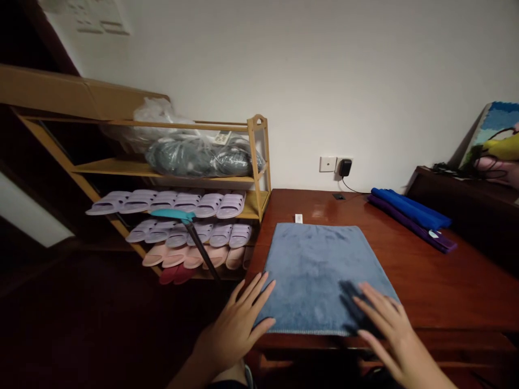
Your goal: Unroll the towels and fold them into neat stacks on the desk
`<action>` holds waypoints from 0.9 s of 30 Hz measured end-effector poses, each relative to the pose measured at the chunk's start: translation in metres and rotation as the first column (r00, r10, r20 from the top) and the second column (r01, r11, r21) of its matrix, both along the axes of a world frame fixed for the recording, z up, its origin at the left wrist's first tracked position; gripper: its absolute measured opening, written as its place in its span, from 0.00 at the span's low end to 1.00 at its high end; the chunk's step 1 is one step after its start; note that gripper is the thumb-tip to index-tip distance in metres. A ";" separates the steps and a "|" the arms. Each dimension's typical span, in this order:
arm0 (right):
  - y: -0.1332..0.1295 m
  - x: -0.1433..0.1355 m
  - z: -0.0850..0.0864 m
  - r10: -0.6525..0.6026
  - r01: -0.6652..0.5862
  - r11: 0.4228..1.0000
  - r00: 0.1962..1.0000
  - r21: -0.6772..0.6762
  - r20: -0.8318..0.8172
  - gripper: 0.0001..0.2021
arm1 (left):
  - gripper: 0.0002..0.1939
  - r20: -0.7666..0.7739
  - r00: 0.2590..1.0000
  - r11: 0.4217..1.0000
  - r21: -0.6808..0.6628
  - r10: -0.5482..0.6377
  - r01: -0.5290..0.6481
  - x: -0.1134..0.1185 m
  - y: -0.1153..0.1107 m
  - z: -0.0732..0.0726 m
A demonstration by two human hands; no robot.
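A blue-grey plush towel (312,275) lies flat on the reddish-brown wooden table (430,292), its stitched edge toward me and a small white tag (299,218) sticking out at the far side. My left hand (243,316) is at the towel's near left corner, fingers stretched out and fingertips over its edge; whether they touch it I cannot tell. Over the near right part hovers my right hand (385,324), slightly blurred, with fingers spread and a dark shadow on the cloth beside it. Neither hand holds anything.
Folded blue cloth (409,208) and purple cloth (417,224) lie at the table's back right. A black plug adapter (344,167) sits in the wall. To the left stands a wooden rack (255,151) with several slippers (208,205) and a plastic-wrapped bundle (203,155). A turquoise-topped handle (174,215) leans before it.
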State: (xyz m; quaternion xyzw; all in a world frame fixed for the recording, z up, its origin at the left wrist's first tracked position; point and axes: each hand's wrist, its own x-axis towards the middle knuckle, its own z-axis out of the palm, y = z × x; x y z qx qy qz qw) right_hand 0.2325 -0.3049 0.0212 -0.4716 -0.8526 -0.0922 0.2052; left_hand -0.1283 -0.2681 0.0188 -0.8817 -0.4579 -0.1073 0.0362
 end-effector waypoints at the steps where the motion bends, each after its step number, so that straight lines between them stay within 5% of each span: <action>1: -0.005 -0.023 0.005 0.079 -0.079 0.997 0.997 -0.002 0.002 0.25 | 0.33 0.002 1.000 1.000 -0.001 0.003 -0.003 -0.004 -0.003 -0.002; 4: -0.011 -0.096 0.015 0.224 -0.222 0.974 0.972 0.038 -0.073 0.19 | 0.34 0.049 0.999 1.000 -0.007 0.009 -0.009 -0.014 -0.011 -0.005; 7: -0.001 -0.157 0.015 0.259 -0.262 0.965 0.958 -0.003 -0.124 0.27 | 0.30 0.199 0.977 0.994 0.072 0.072 -0.088 -0.027 -0.021 -0.004; 11: 0.022 -0.200 0.008 0.215 -0.230 0.964 0.970 -0.134 -0.117 0.30 | 0.26 0.382 0.902 0.960 0.107 0.202 -0.260 -0.049 -0.045 0.006; 16: 0.033 -0.203 0.003 0.170 -0.208 0.947 0.971 -0.244 -0.167 0.10 | 0.18 0.463 0.864 0.953 0.119 0.196 -0.280 -0.058 -0.062 0.018; 22: 0.033 -0.195 -0.001 0.136 -0.226 0.930 0.944 -0.288 -0.301 0.11 | 0.11 0.583 0.806 0.961 0.155 0.100 -0.231 -0.032 -0.040 0.019; 27: 0.043 -0.187 0.007 0.003 -0.328 0.861 0.767 -0.388 -0.642 0.13 | 0.11 0.669 0.741 0.972 0.131 0.058 -0.194 -0.009 -0.022 0.027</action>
